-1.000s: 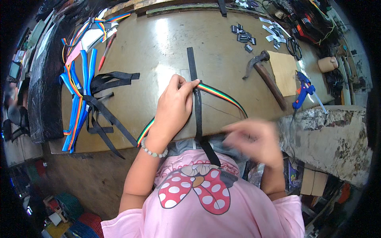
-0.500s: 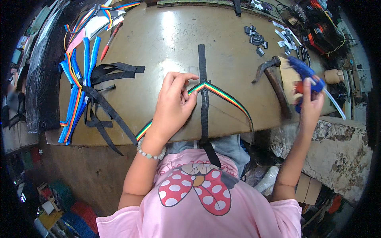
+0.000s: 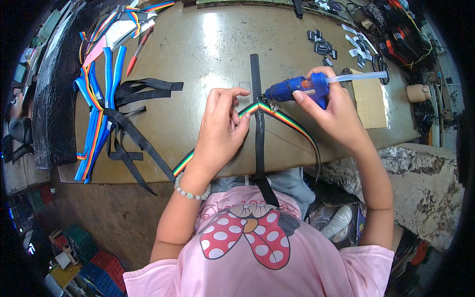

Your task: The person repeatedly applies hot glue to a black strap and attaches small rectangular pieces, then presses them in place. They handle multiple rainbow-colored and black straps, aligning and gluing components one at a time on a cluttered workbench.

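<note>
My right hand (image 3: pixel 336 106) grips a blue hot glue gun (image 3: pixel 292 90), with a pale glue stick (image 3: pixel 358 76) poking out of its back. Its nozzle points left, close above where a striped strap (image 3: pixel 284 118) in green, yellow, red and black crosses a black webbing strap (image 3: pixel 260 141). The black strap runs away from me across the table, its near end hanging over the edge by my shirt. My left hand (image 3: pixel 220 121) is closed on the striped strap just left of the crossing, thumb and fingers together. Part of that strap is hidden under the hand.
Blue and rainbow straps (image 3: pixel 94 114) lie at the left with black webbing pieces (image 3: pixel 131 143). A red pen (image 3: pixel 136 57) is beyond them. Small black pieces (image 3: pixel 322 48) lie at the far right, near scissors (image 3: pixel 380 64) and a tan board (image 3: pixel 372 106).
My right hand has brought the glue gun leftward from the table's right side to the strap crossing. My left hand stays at the striped strap.
</note>
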A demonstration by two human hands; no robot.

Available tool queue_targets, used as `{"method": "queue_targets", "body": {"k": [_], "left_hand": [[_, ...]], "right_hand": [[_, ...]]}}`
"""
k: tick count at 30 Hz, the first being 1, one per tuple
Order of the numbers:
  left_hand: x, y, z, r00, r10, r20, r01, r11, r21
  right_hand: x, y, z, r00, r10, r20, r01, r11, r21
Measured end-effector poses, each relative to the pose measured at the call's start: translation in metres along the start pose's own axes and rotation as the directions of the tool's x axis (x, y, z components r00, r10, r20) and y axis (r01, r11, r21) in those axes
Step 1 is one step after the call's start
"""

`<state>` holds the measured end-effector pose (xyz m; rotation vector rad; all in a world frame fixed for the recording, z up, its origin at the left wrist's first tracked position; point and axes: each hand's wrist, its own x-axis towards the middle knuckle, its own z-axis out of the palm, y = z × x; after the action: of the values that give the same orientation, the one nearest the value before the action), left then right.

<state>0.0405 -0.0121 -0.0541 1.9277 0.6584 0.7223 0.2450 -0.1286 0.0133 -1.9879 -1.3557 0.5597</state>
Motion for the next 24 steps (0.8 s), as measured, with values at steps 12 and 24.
{"method": "queue_targets", "body": {"k": [12,24], "left_hand": [[0.000,0.001,0.001,1.000,-0.006,0.005,0.006,1.000,-0.005],[-0.001,0.005,0.002,0.999,-0.054,0.002,0.054,0.998,0.044]], "right_hand": [[-0.033,-0.007,0.001,0.997,0.002,0.080,0.003,0.998,-0.070],[-0.058,0.089,-0.064,0.592,0.296,-0.750,-0.117,0.952,0.284]]}}
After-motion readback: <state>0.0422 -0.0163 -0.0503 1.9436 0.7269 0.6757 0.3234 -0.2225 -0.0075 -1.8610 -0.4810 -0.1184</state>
